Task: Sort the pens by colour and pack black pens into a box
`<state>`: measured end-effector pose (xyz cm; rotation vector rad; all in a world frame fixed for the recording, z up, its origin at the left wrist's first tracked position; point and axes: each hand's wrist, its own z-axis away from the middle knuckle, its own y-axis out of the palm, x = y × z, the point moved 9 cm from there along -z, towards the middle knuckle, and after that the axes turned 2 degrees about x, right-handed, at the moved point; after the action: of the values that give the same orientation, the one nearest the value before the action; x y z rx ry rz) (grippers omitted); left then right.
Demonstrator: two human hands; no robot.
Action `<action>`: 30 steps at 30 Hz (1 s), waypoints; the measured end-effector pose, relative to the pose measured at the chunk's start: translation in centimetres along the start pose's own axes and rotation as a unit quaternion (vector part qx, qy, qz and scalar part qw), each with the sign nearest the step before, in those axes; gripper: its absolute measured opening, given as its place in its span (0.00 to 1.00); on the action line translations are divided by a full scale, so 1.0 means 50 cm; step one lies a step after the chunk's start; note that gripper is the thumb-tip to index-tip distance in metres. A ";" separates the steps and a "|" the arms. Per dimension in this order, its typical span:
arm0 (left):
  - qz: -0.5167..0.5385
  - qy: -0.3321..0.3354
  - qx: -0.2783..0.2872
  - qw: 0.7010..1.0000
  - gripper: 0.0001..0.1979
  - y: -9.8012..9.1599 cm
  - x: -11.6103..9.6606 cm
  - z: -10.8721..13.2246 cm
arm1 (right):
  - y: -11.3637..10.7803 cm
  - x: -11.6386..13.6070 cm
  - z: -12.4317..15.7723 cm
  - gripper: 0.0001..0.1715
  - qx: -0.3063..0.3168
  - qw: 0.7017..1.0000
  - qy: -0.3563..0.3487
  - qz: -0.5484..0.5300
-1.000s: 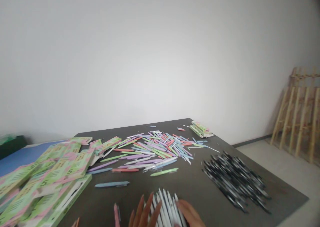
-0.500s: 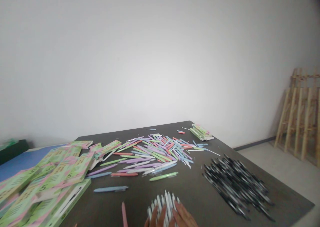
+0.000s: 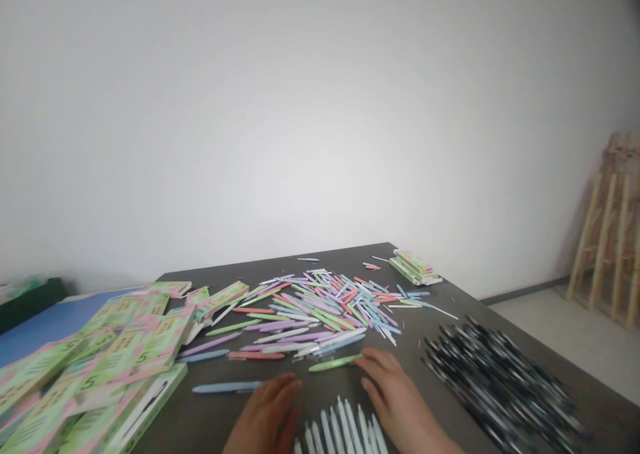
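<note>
My left hand [image 3: 267,411] hovers at the near end of a light blue pen [image 3: 226,387], covering its right tip. Its fingers are loosely bent with the thumb apart, and nothing shows in them. My right hand [image 3: 395,397] reaches forward with thumb and fingers spread. Its fingertips meet or overlap the right end of a light green pen [image 3: 333,363]. Between both hands, a bunch of white pens [image 3: 345,427] lies side by side, points away from me. Beyond spreads a loose pile of coloured pens [image 3: 320,307] in purple, red, green, blue and white.
Black pens [image 3: 500,384] lie heaped on the dark table [image 3: 415,337] at right. Green-and-pink boxes [image 3: 115,347] cover the left side over a blue surface [image 3: 60,324]. More boxes [image 3: 414,267] sit at the far right corner. Wooden easels [image 3: 610,234] lean against the wall.
My right hand has left the white pens and moved forward to the green pen. My left hand has come into view. The pink pen at the near edge is no longer visible.
</note>
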<state>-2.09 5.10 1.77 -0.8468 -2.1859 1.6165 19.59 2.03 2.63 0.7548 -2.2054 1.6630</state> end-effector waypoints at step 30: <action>-0.016 -0.121 0.151 0.981 0.09 -0.048 0.152 -0.191 | 0.141 -0.019 -0.220 0.09 0.082 0.992 -0.009 0.097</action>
<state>-3.43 16.57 6.32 -0.5491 -2.0112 2.0604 15.47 14.13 -0.24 0.6126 -2.2373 1.9572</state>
